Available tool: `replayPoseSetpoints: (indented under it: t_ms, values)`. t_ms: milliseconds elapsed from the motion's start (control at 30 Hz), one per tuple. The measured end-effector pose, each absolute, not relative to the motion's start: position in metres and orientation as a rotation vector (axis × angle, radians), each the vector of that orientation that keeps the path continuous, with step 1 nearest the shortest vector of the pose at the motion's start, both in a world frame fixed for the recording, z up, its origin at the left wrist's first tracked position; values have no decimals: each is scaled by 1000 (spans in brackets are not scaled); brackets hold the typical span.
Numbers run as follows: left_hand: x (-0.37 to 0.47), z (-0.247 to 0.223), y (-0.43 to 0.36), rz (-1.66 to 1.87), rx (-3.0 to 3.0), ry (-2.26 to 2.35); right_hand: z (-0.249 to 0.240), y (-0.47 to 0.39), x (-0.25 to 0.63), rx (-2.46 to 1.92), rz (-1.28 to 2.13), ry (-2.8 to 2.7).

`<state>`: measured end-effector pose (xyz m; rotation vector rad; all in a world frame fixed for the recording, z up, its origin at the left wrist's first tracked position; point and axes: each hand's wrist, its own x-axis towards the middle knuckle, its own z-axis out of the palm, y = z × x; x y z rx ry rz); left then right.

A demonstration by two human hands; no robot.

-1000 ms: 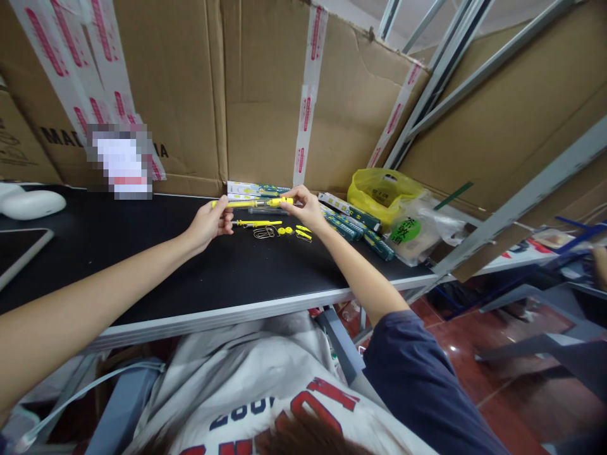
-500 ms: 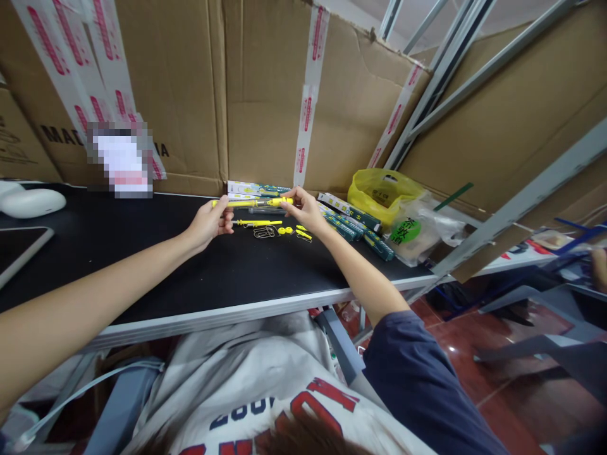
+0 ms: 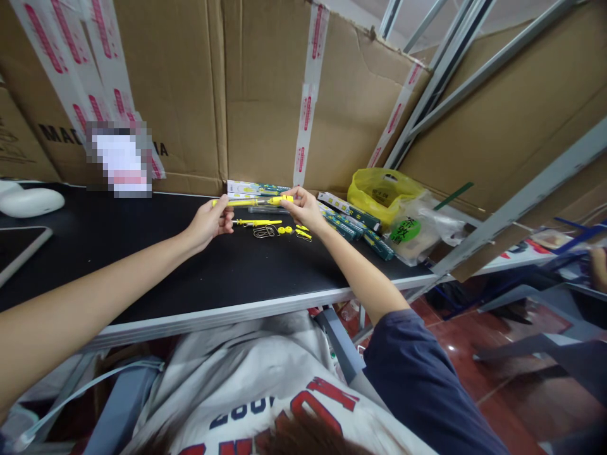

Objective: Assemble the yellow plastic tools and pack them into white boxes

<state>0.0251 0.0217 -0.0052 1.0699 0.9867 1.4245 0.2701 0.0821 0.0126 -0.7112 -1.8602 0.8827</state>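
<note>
My left hand (image 3: 208, 221) is closed around the left end of a slim yellow pen-like tool (image 3: 243, 203), held level just above the table. My right hand (image 3: 303, 208) pinches the yellow end piece (image 3: 281, 200) at its right. A short metal section shows between the two yellow parts; whether they are joined I cannot tell. Below lies a second yellow rod (image 3: 265, 222) with a metal tip near my left fingers. Around it are a bent wire loop piece (image 3: 264, 232), small round yellow parts (image 3: 285, 230) and small yellow pieces (image 3: 303, 233).
Printed slim boxes (image 3: 351, 212) lie behind and right of my hands. A yellow plastic bag (image 3: 385, 189) and a clear bag (image 3: 412, 240) stand beside them on the black table (image 3: 199, 284). Tall cardboard (image 3: 265, 95) closes off the back. A white rounded object (image 3: 31, 200) sits far left.
My right hand and the yellow end piece have shifted very slightly. Otherwise the hands and the parts on the table look the same.
</note>
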Motion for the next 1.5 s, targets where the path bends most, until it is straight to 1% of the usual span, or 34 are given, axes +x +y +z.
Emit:
replayPoseSetpoints:
  t_ms: [267, 367, 600, 1000, 1133, 1267, 1500]
  values:
    - [25, -6, 22, 1421, 1078, 983, 13, 92, 272, -674, 570, -1859]
    - [25, -6, 21, 1411, 1079, 988, 14, 92, 273, -661, 520, -1893]
    - [25, -6, 22, 1419, 1070, 997, 14, 88, 273, -662, 587, -1963]
    - [24, -8, 23, 1422, 1091, 971, 13, 87, 272, -593, 937, -1963]
    - [24, -8, 23, 1423, 1086, 975, 7, 91, 271, -614, 985, -1921]
    - [24, -7, 22, 1426, 1080, 981, 7, 92, 271, -697, 882, -1893]
    - [25, -5, 21, 1422, 1070, 999, 14, 91, 273, -691, 522, -1865]
